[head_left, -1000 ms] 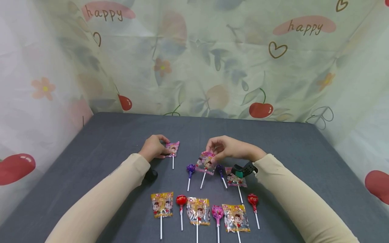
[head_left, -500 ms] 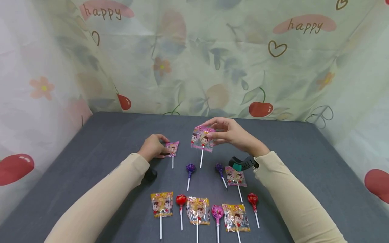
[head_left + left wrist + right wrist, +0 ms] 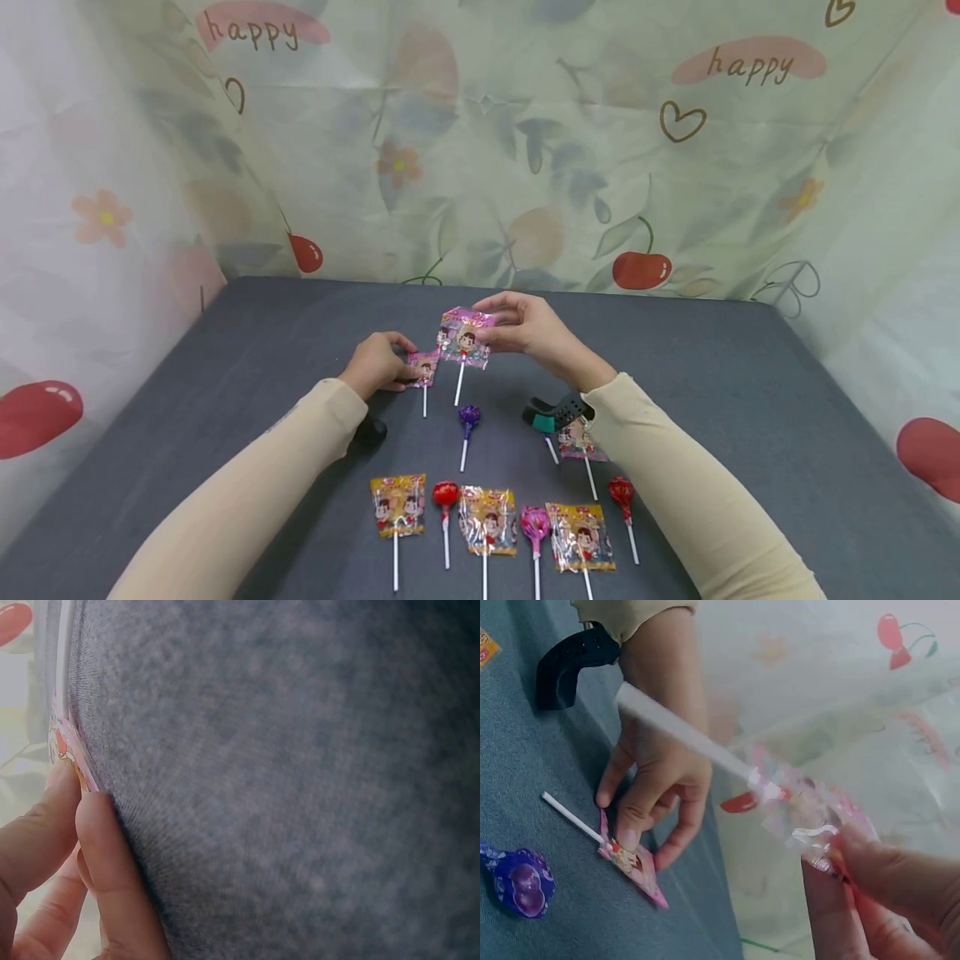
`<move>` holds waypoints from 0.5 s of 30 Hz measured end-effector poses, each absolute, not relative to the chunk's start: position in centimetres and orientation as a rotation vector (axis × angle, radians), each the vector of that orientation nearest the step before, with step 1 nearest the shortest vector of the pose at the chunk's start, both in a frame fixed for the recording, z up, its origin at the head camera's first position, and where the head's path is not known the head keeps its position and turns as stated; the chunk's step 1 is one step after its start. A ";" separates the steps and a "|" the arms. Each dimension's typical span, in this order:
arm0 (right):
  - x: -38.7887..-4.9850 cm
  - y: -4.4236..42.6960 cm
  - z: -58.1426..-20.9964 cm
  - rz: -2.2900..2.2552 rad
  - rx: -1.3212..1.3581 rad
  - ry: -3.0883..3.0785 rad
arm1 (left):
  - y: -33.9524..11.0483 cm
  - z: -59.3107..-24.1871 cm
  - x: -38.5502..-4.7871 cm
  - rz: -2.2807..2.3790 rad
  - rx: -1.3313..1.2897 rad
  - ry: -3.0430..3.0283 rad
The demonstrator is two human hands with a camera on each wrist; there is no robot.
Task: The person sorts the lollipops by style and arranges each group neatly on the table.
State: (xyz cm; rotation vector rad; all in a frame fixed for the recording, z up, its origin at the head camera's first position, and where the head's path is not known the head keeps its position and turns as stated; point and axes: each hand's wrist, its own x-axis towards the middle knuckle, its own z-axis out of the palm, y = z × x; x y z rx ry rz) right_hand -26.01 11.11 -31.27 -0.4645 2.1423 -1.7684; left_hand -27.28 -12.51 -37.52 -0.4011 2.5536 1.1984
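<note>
Right hand (image 3: 525, 327) observed pinching a pink-wrapped lollipop (image 3: 462, 337) at its nine o'clock, raised off the grey table (image 3: 697, 358). Left hand (image 3: 377, 364) pinches a second pink lollipop (image 3: 425, 367) at its three o'clock. I log a purple lollipop (image 3: 468, 415) at six o'clock below the raised one.

Lolly wrapper (image 3: 459, 337) glossy plast.; tbl cloth (image 3: 285, 325) matt, finely txtd.

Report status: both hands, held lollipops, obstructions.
Right hand pinches pink square plastic-wrapped lollipop above grey cloth-covered table. Left hand pinches second pink-wrapped lollipop, low at tabletop. No obstruction visible between them.
</note>
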 end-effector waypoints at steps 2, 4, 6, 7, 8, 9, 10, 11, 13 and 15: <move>-26.1 10.7 -31.5 -1.767 -0.456 2.133 | -12.5 -37.5 -27.2 1.201 -0.401 2.555; -26.3 10.4 -31.8 -1.751 -0.447 2.164 | -12.5 -37.5 -27.2 1.206 -0.399 2.552; -26.6 10.1 -32.3 -1.739 -0.433 2.199 | -12.5 -37.5 -27.2 1.213 -0.398 2.548; -26.7 9.9 -32.6 -1.733 -0.424 2.218 | -12.5 -37.5 -27.3 1.217 -0.399 2.545; -26.9 9.7 -32.9 -1.728 -0.412 2.238 | -12.5 -37.5 -27.3 1.221 -0.399 2.542; -27.0 9.6 -33.2 -1.722 -0.393 2.254 | -12.5 -37.5 -27.3 1.223 -0.400 2.539; -27.1 9.4 -33.5 -1.722 -0.371 2.263 | -12.5 -37.6 -27.3 1.225 -0.400 2.537; -27.2 9.2 -33.8 -1.725 -0.345 2.266 | -12.5 -37.6 -27.4 1.227 -0.400 2.536; -27.5 8.8 -34.4 -1.725 -0.293 2.271 | -12.5 -37.6 -27.4 1.230 -0.400 2.533; -27.6 8.4 -34.9 -1.719 -0.240 2.272 | -12.6 -37.6 -27.4 1.227 -0.400 2.535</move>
